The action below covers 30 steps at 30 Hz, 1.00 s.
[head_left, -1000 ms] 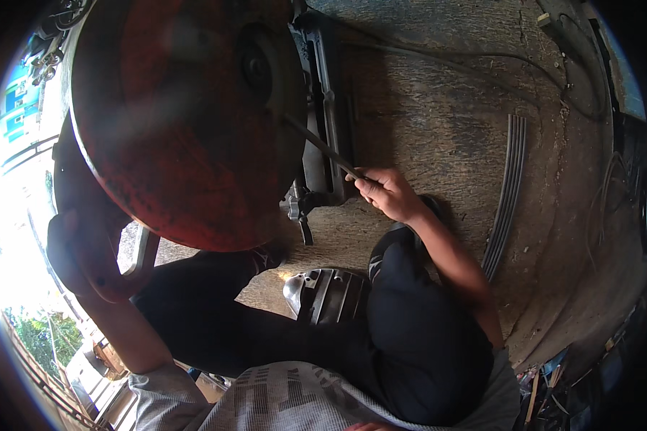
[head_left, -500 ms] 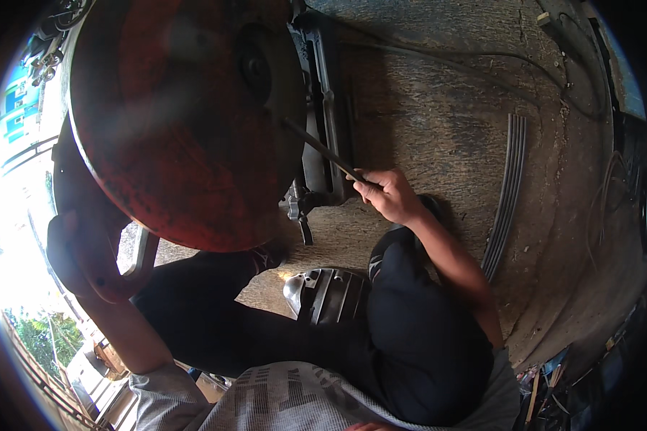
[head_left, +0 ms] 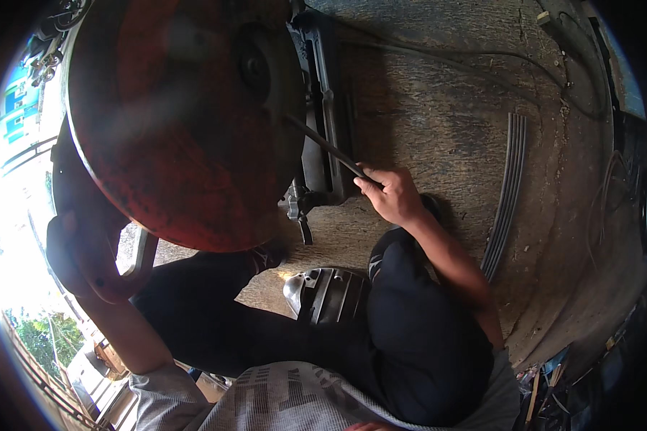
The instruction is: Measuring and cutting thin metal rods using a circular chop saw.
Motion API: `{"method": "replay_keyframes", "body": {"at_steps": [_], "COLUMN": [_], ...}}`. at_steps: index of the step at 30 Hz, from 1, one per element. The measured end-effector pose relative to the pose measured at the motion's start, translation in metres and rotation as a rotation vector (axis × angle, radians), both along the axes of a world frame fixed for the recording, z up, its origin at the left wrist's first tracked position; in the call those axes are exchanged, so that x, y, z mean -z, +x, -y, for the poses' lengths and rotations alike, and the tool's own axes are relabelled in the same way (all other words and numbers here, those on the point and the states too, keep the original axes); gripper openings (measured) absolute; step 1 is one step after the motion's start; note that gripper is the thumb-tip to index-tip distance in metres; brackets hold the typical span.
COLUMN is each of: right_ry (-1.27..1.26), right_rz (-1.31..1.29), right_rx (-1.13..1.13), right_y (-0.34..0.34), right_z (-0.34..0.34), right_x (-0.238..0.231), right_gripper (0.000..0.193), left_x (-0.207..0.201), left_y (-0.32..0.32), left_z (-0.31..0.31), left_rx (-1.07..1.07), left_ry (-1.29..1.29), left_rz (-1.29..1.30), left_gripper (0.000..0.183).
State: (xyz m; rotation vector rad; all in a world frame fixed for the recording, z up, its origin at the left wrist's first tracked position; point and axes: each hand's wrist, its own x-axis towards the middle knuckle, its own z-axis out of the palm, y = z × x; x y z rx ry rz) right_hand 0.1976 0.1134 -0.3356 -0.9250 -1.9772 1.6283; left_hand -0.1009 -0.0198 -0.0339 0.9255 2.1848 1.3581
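A cut-off saw with a large, dark red round guard (head_left: 187, 179) fills the upper left. At its lower left, my left hand (head_left: 86, 251) is closed round the saw's handle (head_left: 142, 253). My right hand (head_left: 389, 195) grips a thin dark metal rod (head_left: 327, 147) by its near end. From there the rod slants up and left to the saw's base (head_left: 320, 115), where its far end passes by the guard's right edge. Whether that end touches the blade or the clamp is hidden.
Several long metal rods (head_left: 507, 194) lie side by side on the worn floor to the right. A ribbed metal piece (head_left: 331, 296) rests between my legs. Cables (head_left: 482, 56) run across the floor at the top. Scrap (head_left: 553, 381) is heaped at lower right.
My right hand and the rod have shifted slightly to the right. My left hand and the saw stay where they were.
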Motion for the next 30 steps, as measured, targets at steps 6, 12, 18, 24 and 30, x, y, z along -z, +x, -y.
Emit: {"method": "replay_keyframes", "body": {"at_steps": [6,12,18,24,30], "right_ry": [0.125,-0.194,-0.174,-0.275,-0.242], "right_rz": [0.030,0.029,-0.027,0.005,-0.037], "right_rx": [-0.012,0.053,-0.018,-0.029,-0.023], "right_y": [-0.002,-0.001,0.001,0.000,0.000], "right_z": [-0.002,0.001,-0.003,-0.004,-0.003], "right_x": [-0.005,-0.004,-0.002,-0.010,-0.007], "right_gripper": [0.026,0.018,0.011,0.010,0.011], "left_x": [-0.001,-0.002,-0.001,-0.006,-0.005], "left_y": [0.001,0.000,0.001,-0.002,0.000], "left_z": [0.000,0.000,-0.001,0.004,0.004], "left_rx": [0.012,0.021,0.029,0.035,0.044], "left_ry": [-0.023,-0.046,-0.069,-0.092,-0.114], "left_rz": [-0.053,-0.100,-0.150,-0.202,-0.251], "left_gripper": [0.027,0.026,0.026,0.025,0.025]}}
